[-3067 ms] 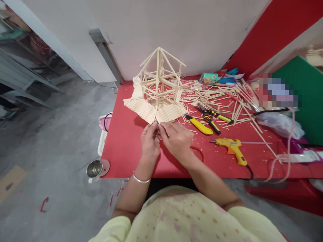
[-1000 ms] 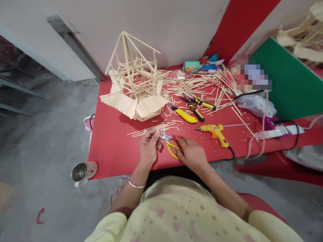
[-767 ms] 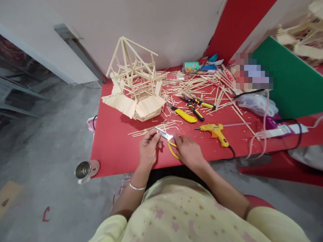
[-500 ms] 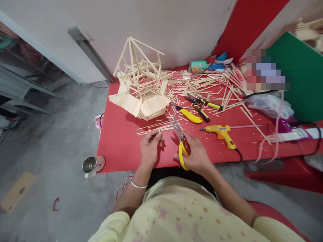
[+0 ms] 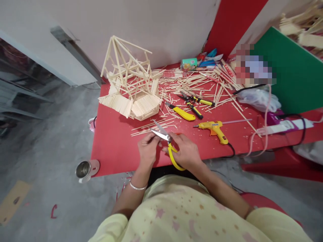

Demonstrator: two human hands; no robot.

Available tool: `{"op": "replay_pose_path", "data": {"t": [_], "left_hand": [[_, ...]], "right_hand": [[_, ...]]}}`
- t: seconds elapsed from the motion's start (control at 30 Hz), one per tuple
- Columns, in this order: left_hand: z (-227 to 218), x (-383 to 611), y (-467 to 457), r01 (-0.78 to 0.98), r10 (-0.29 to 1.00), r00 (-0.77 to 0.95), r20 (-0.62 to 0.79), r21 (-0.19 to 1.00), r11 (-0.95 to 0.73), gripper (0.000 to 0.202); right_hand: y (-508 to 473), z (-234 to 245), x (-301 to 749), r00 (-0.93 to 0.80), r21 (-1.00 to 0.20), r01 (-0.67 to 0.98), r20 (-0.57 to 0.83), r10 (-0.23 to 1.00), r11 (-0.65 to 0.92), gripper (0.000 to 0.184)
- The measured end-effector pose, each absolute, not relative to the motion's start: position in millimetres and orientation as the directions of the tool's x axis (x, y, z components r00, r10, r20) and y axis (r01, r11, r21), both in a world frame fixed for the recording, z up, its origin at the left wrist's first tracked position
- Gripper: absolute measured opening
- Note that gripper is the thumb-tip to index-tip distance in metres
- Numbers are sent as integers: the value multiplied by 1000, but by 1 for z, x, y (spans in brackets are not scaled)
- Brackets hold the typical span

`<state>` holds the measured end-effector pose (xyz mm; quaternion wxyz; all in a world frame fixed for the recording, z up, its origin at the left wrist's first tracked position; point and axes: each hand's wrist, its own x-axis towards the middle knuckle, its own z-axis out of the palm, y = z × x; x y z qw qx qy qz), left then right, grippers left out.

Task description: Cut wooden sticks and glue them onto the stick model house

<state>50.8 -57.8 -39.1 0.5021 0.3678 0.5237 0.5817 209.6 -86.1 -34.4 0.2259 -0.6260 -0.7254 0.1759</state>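
My right hand [image 5: 186, 152] grips a pair of scissors [image 5: 172, 153] with yellow handles, the blades spread and pointing up and left. Beside it, my left hand [image 5: 147, 148] is closed in a pinch; the pale tip of a short wooden stick shows at its fingertips, mostly hidden behind the blades. Just beyond the hands, several thin wooden sticks [image 5: 141, 127] lie on the red table [image 5: 113, 141]. Farther back stands a model pavilion [image 5: 131, 90] made of sticks, with an open peaked frame and a slatted skirt around its base.
Right of the model lie a yellow utility knife [image 5: 185, 113], black-and-yellow pliers [image 5: 194, 109] and a yellow glue gun [image 5: 219, 132] with its cord. Loose sticks [image 5: 191, 82], a green can [image 5: 189, 64] and a plastic bag [image 5: 259, 98] are behind. A metal mug [image 5: 87, 169] sits by the left corner.
The scissors have come left, their blades now over my left fingertips and spread wider. The view has turned a little, shifting the table leftward.
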Motion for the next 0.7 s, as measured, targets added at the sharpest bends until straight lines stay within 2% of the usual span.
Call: {"op": "replay_pose_path", "data": {"t": [0.37, 0.57, 0.7], "left_hand": [[-42, 51, -57, -88, 974, -225, -30, 996, 11, 8], [-54, 50, -62, -143, 959, -271, -78, 989, 40, 5], [-60, 50, -64, -218, 956, -258, -140, 972, 84, 6]], "right_hand": [[-90, -37, 208, -102, -571, 812, 71, 992, 124, 60], [-91, -44, 207, -120, -493, 861, 40, 992, 124, 61], [-89, -52, 207, -121, -502, 855, 43, 992, 126, 60]]}}
